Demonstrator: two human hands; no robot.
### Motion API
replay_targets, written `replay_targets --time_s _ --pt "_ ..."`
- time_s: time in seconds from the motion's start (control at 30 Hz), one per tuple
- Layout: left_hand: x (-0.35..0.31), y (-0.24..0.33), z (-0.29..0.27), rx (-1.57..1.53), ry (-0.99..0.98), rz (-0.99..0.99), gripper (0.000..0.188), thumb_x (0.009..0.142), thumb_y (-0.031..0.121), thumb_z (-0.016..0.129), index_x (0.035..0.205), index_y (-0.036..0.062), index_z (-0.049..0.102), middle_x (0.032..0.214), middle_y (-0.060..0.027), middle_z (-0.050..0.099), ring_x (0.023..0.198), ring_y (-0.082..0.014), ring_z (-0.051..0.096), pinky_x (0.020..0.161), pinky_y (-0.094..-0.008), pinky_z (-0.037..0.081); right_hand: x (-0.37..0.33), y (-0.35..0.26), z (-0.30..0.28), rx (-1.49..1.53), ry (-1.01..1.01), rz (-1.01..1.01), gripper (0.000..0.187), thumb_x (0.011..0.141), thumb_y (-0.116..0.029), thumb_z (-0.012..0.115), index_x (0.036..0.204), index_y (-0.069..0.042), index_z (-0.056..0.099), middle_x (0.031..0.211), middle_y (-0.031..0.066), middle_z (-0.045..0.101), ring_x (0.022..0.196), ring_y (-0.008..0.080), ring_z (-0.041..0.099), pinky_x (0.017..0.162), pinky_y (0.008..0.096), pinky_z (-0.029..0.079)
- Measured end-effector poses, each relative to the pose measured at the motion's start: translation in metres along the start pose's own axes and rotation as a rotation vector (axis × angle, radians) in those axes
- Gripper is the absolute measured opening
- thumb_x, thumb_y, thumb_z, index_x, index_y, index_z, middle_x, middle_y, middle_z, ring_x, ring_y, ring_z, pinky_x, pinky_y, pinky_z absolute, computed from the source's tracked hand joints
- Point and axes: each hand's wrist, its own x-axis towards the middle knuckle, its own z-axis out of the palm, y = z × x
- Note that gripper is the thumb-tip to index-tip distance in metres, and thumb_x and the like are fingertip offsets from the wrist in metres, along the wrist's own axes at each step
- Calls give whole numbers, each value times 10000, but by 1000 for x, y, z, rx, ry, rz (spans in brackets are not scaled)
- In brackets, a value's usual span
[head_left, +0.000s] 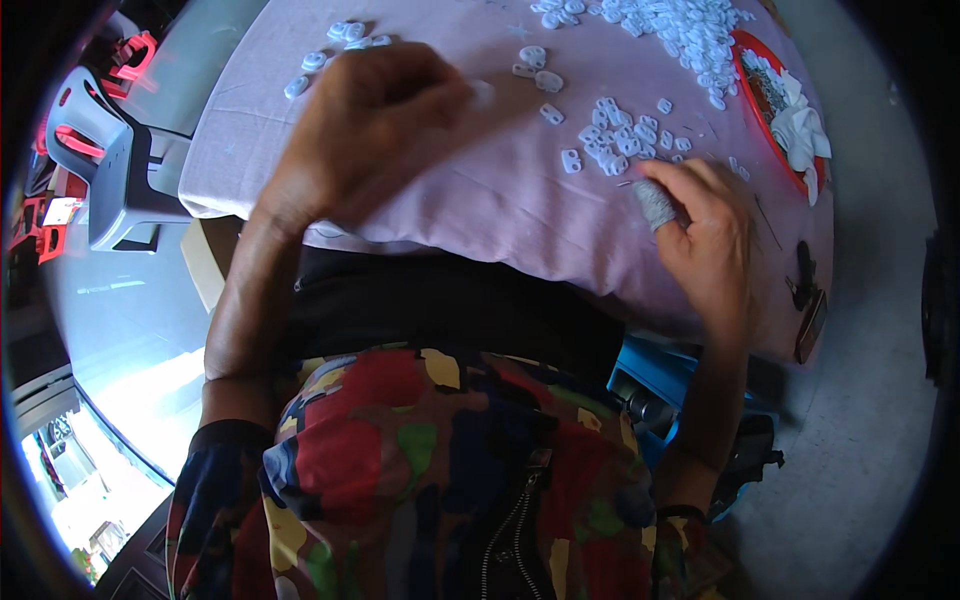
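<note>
My left hand (385, 115) is raised over the left-middle of the table and blurred by motion. Its fingers are pinched, and a small white piece (482, 95) shows as a smear at their tips. My right hand (705, 230) rests low over the right side, with grey wrapping (655, 205) around one digit. Those fingers are curled together beside a loose pile of small white pieces with holes (615, 140). A thin light sliver shows by the fingertips, too small to name. Several paired white pieces (540, 70) lie between the hands, and more rounded ones (350, 35) sit at the far left.
A pink cloth covers the table (450, 190). At the far right are a large heap of white pieces (690, 40) and a red basin (745, 60) holding a white cloth (800, 130). Keys (803, 275) and a phone-like dark object (811, 325) lie near the right edge. A grey chair (125, 180) stands left.
</note>
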Motion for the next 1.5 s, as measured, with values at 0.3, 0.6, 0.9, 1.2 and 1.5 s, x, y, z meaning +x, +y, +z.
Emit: replay_targets --time_s 0.3,0.6,0.9,1.2,1.5 --pt "10 -19 -22 413 402 25 215 870 154 665 1046 31 682 809 -119 706 656 -163 672 626 -258 538 5 -8 9 113 85 23 263 712 28 620 960 -45 669 843 131 623 764 320 620 703 397 491" --pt "19 29 62 186 -89 208 137 838 79 672 953 5 679 860 -92 671 709 -149 629 667 -298 503 -1 -6 16 184 133 122 272 689 31 614 941 -51 670 842 126 623 792 318 619 717 397 492" --pt "17 26 67 43 -144 115 100 834 5 673 930 -8 650 882 -59 645 816 -128 633 718 -258 512 -7 -2 14 218 160 140 248 712 7 630 945 -59 682 845 126 621 801 320 616 722 392 488" --pt "13 22 62 -570 -211 -3 145 907 78 626 1041 29 648 858 -6 647 801 -48 590 662 -177 462 -3 -2 13 155 121 127 234 716 4 619 933 -64 678 856 116 619 840 326 604 745 408 481" --pt "14 24 62 -659 -228 -61 163 917 97 615 1066 40 652 843 -5 655 740 -22 573 587 -154 426 0 -5 20 -31 145 42 221 722 27 588 933 -33 565 856 142 584 850 342 586 760 434 467"
